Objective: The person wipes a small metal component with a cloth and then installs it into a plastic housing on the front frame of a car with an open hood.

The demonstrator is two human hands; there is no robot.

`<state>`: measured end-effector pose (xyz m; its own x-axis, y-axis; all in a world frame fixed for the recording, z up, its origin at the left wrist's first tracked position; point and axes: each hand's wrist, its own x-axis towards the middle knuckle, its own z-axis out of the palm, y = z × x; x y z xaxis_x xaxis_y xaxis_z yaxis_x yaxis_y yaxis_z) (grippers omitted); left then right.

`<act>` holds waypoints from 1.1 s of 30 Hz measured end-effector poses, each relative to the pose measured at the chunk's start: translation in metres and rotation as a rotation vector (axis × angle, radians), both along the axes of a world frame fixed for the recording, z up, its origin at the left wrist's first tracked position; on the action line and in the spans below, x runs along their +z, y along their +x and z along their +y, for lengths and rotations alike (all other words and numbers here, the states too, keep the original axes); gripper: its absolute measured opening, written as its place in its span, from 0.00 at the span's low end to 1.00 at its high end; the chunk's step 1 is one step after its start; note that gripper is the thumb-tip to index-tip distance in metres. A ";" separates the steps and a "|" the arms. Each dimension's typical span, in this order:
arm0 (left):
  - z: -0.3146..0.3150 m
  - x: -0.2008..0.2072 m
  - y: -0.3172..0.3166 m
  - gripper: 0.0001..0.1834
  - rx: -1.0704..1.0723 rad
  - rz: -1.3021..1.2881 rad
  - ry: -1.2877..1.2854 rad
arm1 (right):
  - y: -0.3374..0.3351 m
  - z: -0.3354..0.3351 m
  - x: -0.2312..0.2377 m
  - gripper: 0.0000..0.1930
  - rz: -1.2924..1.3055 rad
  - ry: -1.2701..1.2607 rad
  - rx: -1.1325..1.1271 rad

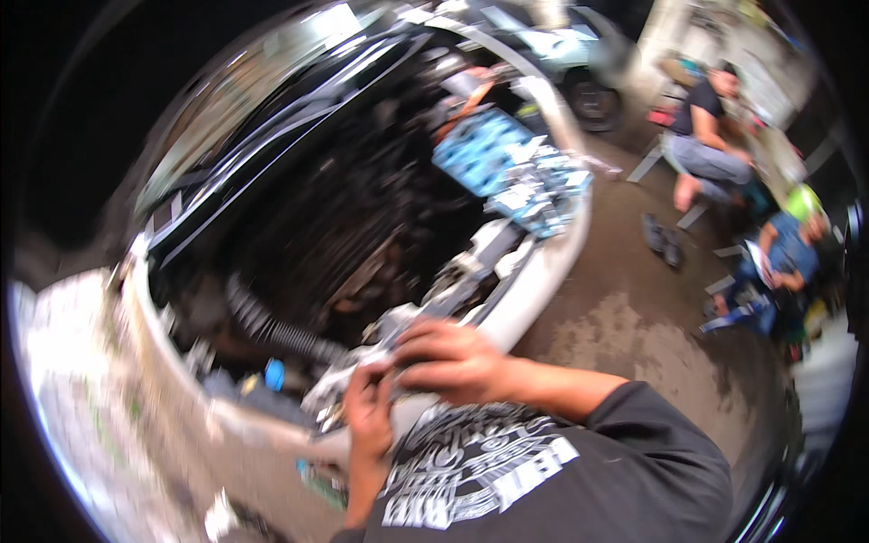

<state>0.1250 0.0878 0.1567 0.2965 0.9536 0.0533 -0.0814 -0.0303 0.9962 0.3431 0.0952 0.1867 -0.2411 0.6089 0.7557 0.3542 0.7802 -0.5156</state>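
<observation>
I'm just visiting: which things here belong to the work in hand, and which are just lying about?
Probably part of the work:
the open engine bay, with left hand and right hand together at its edge
its ribbed hose
perhaps the shiny pieces on the blue sheet

Probably just lying about:
dark shoes on the ground

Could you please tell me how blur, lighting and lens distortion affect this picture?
In the head view, blur smears the hands, so anything between them cannot be made out; also in the head view, the engine bay sinks into dark shadow, the ground at far left is washed out, and the fisheye seems to exaggerate the curve of the car's white rim.
</observation>
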 end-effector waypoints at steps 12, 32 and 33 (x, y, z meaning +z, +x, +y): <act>-0.001 0.008 0.014 0.12 -0.043 -0.201 -0.161 | 0.003 -0.002 0.012 0.23 -0.097 -0.062 -0.020; 0.000 0.019 0.007 0.08 -0.059 -0.071 -0.023 | 0.007 0.000 0.023 0.21 -0.162 -0.022 0.002; 0.002 0.018 0.007 0.08 -0.062 -0.056 -0.009 | 0.005 -0.002 0.027 0.21 -0.168 -0.011 0.027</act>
<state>0.1320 0.0893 0.1746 0.3515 0.9341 0.0628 -0.1389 -0.0143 0.9902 0.3481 0.0930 0.2132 -0.3799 0.6086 0.6966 0.4156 0.7851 -0.4593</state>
